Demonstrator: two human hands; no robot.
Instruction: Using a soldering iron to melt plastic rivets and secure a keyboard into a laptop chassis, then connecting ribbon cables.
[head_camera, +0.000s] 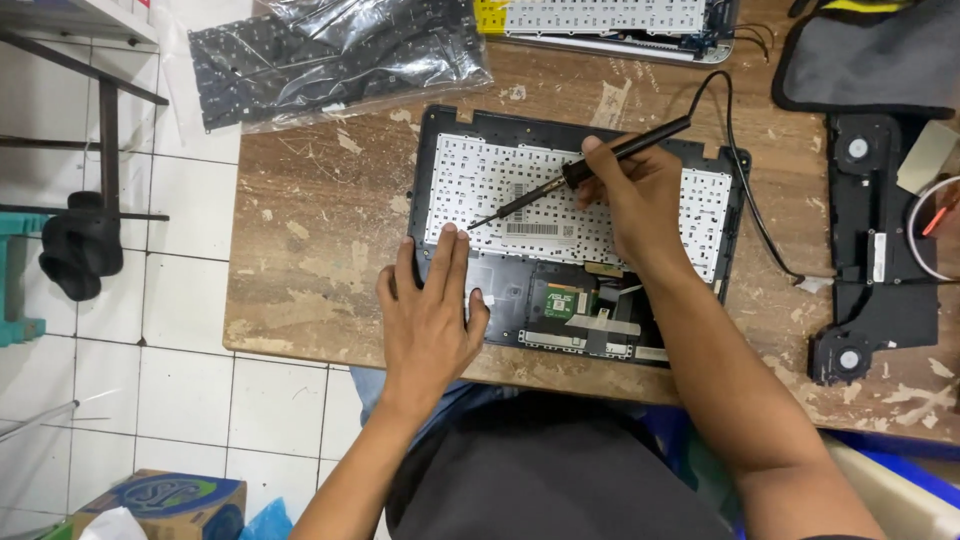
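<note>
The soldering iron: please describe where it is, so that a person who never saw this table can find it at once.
On the worn wooden table lies an upturned black laptop palmrest with a white keyboard back. Over it the right hand holds the soldering iron like a pen. It alone is a thin black rod, trailing a black cord.

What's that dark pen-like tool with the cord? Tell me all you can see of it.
The soldering iron is a slim black rod with a thin metal tip and a black cord trailing from its rear across the wooden table. The right hand holds it like a pen, slanted, tip down on the white keyboard backing, close to the left hand's fingertips.
</note>
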